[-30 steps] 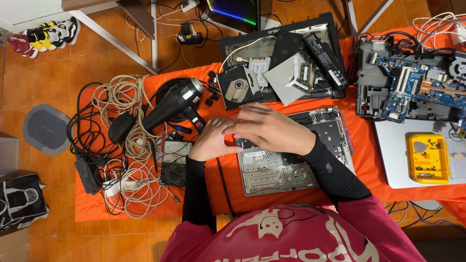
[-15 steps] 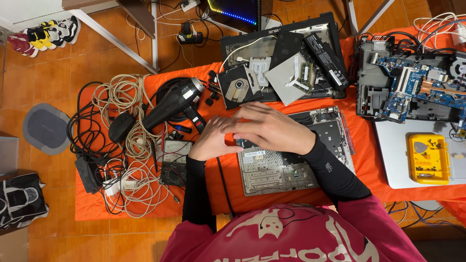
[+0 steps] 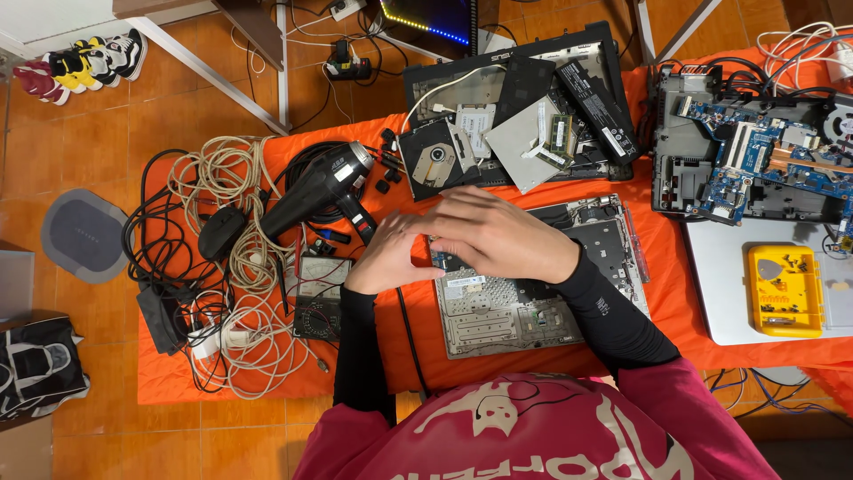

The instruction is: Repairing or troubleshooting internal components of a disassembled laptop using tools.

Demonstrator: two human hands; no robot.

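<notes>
Orange cloth (image 3: 693, 293) is spread under an opened grey laptop base (image 3: 533, 307); left hand (image 3: 386, 258) and right hand (image 3: 498, 233) are cupped together over it, any held part hidden; small pieces are best pried gently.

**Surroundings on and around the orange work cloth**

We see an orange cloth (image 3: 267, 378) spread over a tiled floor (image 3: 89, 151). On its left part lie a black hair dryer (image 3: 322, 187), a black mouse (image 3: 220, 233), a multimeter (image 3: 322, 293) and a tangle of beige and black cables (image 3: 235, 320). Toward the top we note an optical drive (image 3: 437, 160) resting on a black laptop shell (image 3: 533, 89). At right sit a blue circuit board (image 3: 764, 151) and a yellow parts tray (image 3: 785, 291) on a silver laptop lid (image 3: 720, 293). Shoes (image 3: 84, 62) stand at upper left, well apart from the cloth.
</notes>
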